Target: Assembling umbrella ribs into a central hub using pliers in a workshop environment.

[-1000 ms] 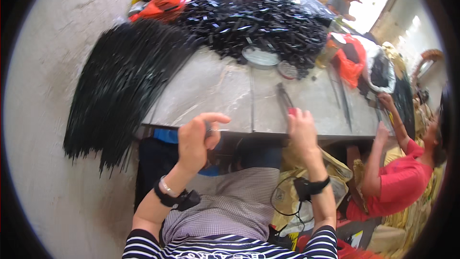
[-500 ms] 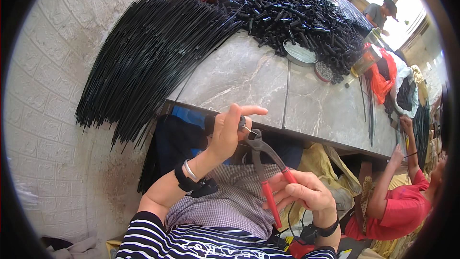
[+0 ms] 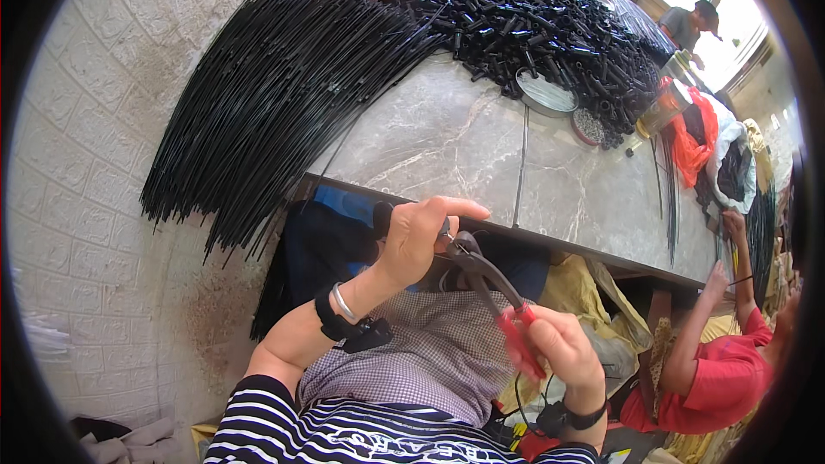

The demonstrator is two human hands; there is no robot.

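Note:
In front of the table's near edge, my left hand (image 3: pixel 412 241) is closed round a black piece, mostly hidden by the fingers, with a short bit of thin metal wire sticking out of it. My right hand (image 3: pixel 563 339) grips the red handles of a pair of end-cutting pliers (image 3: pixel 491 278). The dark pliers' head meets the wire right beside my left fingertips. The handles are squeezed close together.
A grey marble-patterned table (image 3: pixel 412 133) bears a bundle of thin black rods (image 3: pixel 284 103), a heap of short black tubes (image 3: pixel 524 21), a round tin (image 3: pixel 547 94) and a small red-rimmed dish (image 3: pixel 588 127). A person in red (image 3: pixel 709 378) works at the right.
My right hand has closed, bringing the spread plier handles together. The pliers' head stays at the wire by my left hand, whose index finger still points outward. The view has shifted slightly.

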